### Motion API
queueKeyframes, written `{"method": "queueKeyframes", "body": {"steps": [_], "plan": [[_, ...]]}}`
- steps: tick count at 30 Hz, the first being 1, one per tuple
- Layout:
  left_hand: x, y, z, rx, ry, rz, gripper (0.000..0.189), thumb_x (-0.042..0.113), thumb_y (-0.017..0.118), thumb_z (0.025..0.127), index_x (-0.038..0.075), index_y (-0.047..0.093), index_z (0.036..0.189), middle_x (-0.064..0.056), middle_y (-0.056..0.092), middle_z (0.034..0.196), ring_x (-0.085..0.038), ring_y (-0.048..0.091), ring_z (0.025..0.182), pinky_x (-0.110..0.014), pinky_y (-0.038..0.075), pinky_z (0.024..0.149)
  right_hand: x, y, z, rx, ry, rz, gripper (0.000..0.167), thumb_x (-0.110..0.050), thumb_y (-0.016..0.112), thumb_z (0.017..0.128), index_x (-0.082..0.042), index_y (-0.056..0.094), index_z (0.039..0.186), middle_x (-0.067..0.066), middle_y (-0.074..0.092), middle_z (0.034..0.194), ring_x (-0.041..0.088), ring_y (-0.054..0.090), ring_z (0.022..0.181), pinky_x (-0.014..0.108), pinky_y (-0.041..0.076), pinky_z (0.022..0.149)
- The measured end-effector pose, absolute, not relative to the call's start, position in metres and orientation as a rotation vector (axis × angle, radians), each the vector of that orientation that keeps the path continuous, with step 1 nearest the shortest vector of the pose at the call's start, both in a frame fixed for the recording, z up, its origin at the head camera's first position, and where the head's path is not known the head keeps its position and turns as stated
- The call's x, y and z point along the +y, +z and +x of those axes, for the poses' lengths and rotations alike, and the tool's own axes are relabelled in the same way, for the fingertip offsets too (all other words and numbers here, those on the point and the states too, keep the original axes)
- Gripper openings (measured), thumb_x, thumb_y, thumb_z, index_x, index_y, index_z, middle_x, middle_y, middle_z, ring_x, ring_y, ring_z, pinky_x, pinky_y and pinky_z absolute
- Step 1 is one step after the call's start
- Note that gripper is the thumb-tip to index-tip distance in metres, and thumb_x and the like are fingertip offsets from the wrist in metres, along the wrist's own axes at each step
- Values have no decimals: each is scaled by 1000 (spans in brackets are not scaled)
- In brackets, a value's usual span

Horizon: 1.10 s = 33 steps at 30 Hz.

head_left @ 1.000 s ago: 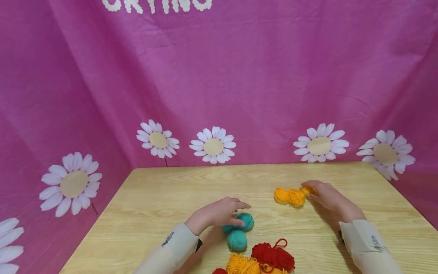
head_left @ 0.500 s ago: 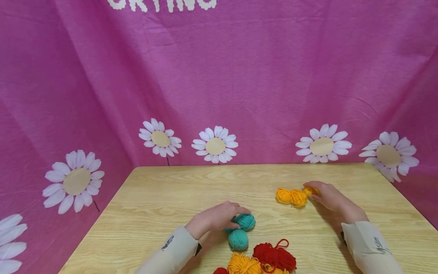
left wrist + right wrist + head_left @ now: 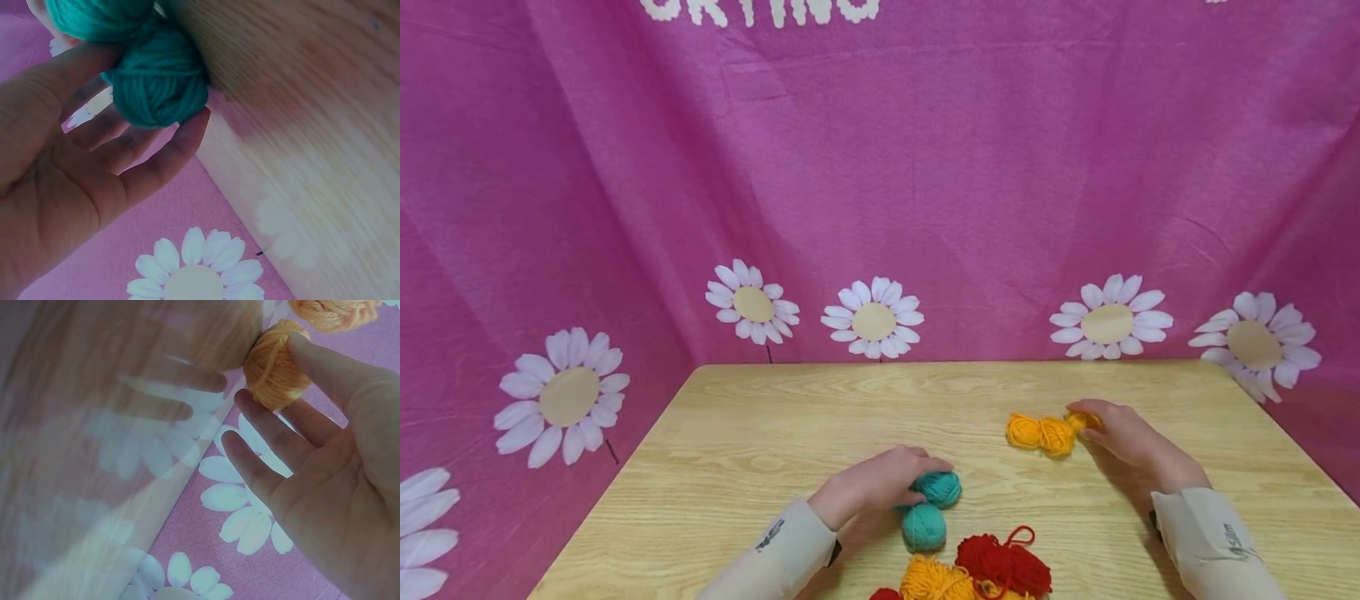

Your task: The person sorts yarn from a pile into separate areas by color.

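Note:
My left hand grips a teal yarn ball, thumb on the near side and fingers curled round the far side. More teal yarn shows just past its fingertips, and a round teal ball lies against it on the near side. Farther back on the right, my right hand pinches a small yellow yarn ball between thumb and fingers. Two more yellow yarn lumps lie in a row to its left. The hand partly hides the held yellow ball in the head view.
At the front edge of the head view lie a red yarn bundle with a loose loop, a yellow bundle and part of another red one. All rest on a wooden table. A pink flowered cloth hangs behind it.
My left hand has lowered onto the teal yarn, and its fingers have closed round one ball. The right hand has kept its pinch on the yellow yarn. The head view has shifted slightly.

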<state>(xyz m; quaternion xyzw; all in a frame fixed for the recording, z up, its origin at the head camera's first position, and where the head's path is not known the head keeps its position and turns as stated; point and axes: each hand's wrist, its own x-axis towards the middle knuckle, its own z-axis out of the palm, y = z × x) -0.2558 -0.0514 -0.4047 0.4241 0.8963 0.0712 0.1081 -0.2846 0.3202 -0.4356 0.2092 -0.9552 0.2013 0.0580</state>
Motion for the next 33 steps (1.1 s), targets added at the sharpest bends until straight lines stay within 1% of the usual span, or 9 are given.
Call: {"method": "queueKeyframes", "body": {"steps": [6, 11, 17, 21, 27, 33], "plan": [[-55, -402, -259, 2683, 247, 1258, 48, 13, 66, 93, 21, 55, 139, 0, 65, 119, -6, 59, 101, -18, 52, 92, 320, -435, -284, -2887, 589, 624, 35, -2, 70, 85, 7, 63, 118, 28, 65, 118, 48, 59, 108, 62, 47, 94], [-60, -400, -270, 2725, 308, 1222, 48, 12, 66, 93, 19, 55, 139, -3, 65, 117, -6, 58, 98, -18, 52, 90, 320, -435, -283, -2881, 590, 608, 36, -1, 70, 84, 7, 63, 119, 29, 64, 119, 48, 59, 109, 63, 46, 95], [-67, -404, -285, 2781, 334, 1180, 49, 12, 68, 92, 15, 54, 139, -6, 65, 116, -11, 60, 99, -21, 54, 90, 320, -435, -284, -2896, 603, 593, 36, 0, 70, 85, 6, 63, 120, 29, 64, 120, 49, 58, 111, 63, 46, 95], [-74, -407, -294, 2820, 340, 1144, 49, 10, 67, 92, 14, 54, 140, -7, 64, 119, -15, 61, 105, -25, 55, 92, 321, -437, -285, -2902, 613, 597, 37, 0, 70, 84, 6, 62, 120, 28, 65, 119, 48, 58, 111, 63, 46, 96], [-83, -408, -308, 2845, 376, 1141, 47, 6, 65, 92, 8, 55, 138, -12, 65, 122, -22, 62, 109, -32, 55, 94, 322, -439, -284, -2875, 625, 624, 34, 1, 69, 85, 7, 63, 119, 28, 65, 118, 47, 60, 109, 62, 47, 95], [-87, -410, -319, 2880, 386, 1064, 46, 5, 65, 93, 9, 55, 138, -11, 64, 121, -22, 61, 110, -34, 54, 95, 321, -438, -286, -2855, 602, 638, 35, 0, 70, 84, 7, 64, 118, 26, 66, 116, 46, 61, 108, 61, 47, 95]]}}
